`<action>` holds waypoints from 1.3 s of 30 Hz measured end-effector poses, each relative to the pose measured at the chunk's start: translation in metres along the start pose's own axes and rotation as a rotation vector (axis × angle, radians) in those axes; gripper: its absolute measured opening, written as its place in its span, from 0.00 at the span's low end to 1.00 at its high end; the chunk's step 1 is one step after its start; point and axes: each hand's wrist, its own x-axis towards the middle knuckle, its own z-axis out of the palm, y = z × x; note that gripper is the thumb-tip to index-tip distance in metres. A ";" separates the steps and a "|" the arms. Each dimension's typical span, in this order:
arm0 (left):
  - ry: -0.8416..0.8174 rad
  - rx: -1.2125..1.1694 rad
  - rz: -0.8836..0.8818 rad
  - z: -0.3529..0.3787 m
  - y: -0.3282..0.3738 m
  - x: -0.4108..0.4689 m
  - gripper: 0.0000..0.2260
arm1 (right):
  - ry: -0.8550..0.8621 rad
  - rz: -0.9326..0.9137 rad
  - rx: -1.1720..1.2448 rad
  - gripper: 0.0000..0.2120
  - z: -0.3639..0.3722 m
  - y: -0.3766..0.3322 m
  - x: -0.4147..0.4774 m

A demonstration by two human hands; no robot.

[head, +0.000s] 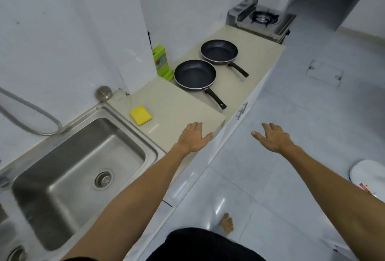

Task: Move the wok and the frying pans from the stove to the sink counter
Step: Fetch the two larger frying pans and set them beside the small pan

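Both hands are empty. The left hand [194, 137] hangs palm down with its fingers loosely spread over the near right corner of the beige counter [166, 102], whether touching it or just above I cannot tell. The right hand [273, 138] is spread just as wide, out over the pale floor tiles [302, 104] to the right of the counter edge, holding nothing.

Beyond the left hand, on the lower stretch of counter farther off, sit two dark frying pans. The nearer frying pan [194, 74] lies flat with its black handle pointing toward the near right, reaching the edge of the raised counter section. The farther frying pan [219, 52] rests just beyond it, the two rims close together (a narrow gap shows between them), its handle angled the same way.

At the far end of the counter stands the gas stove [263, 19], its one visible burner bare. No wok shows anywhere in view.

Left of the nearer pan, green cutting boards [160, 61] lean against the white wall. A yellow sponge [141, 115] lies on the counter just right of the steel sink [79, 169], which fills the near left. A white cabinet front [241, 111] runs below the counter edge.
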 end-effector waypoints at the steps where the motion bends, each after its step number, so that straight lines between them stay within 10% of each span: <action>1: 0.000 -0.016 -0.017 0.004 0.012 0.015 0.35 | -0.002 -0.011 -0.013 0.40 -0.009 0.013 0.018; 24: 0.064 -0.248 -0.300 0.013 0.102 0.318 0.35 | -0.198 -0.241 -0.067 0.37 -0.101 0.058 0.376; 39: 0.079 -0.415 -0.787 0.015 0.096 0.397 0.28 | -0.321 -0.369 -0.025 0.33 -0.117 0.018 0.548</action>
